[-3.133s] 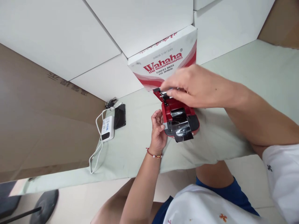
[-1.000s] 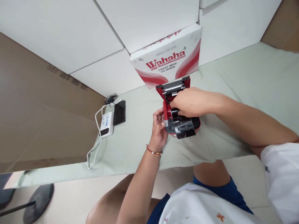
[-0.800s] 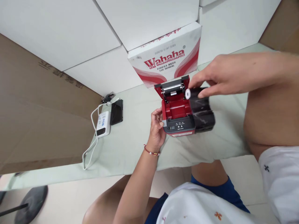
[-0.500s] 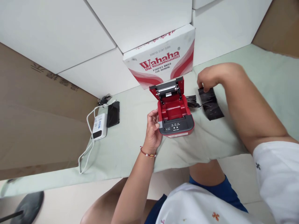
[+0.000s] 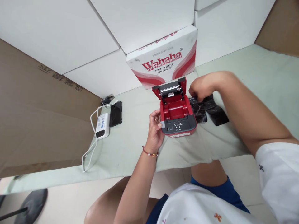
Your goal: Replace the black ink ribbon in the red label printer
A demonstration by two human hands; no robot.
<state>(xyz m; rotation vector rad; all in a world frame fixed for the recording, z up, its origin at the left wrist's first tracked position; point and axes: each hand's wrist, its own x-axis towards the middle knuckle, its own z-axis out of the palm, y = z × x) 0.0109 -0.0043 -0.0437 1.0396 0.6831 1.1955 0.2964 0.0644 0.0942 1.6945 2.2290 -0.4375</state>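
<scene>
A red and black label printer (image 5: 178, 124) stands on the cloth-covered surface, its lid (image 5: 170, 90) tilted up and its red inner bay bare. My left hand (image 5: 156, 126) grips the printer's left side, thumb on the front corner and fingers along the wall. Just right of the printer, my right hand (image 5: 201, 88) has its fingers pinched at the top of a shiny black plastic piece (image 5: 198, 110); the fingertips are partly hidden. A second black plastic piece (image 5: 218, 115) lies to the right, under the forearm.
Behind the printer a white and red Wahaha carton (image 5: 163, 62) leans on white boxes (image 5: 149, 21). Left on the cloth are a white power bank (image 5: 102, 124) with a cable (image 5: 92, 155) and a black phone (image 5: 116, 113). A brown cardboard box (image 5: 39, 118) borders the left.
My right hand has moved left, from the farther black piece to the one beside the printer, which now looks more spread out. My left hand stays on the printer.
</scene>
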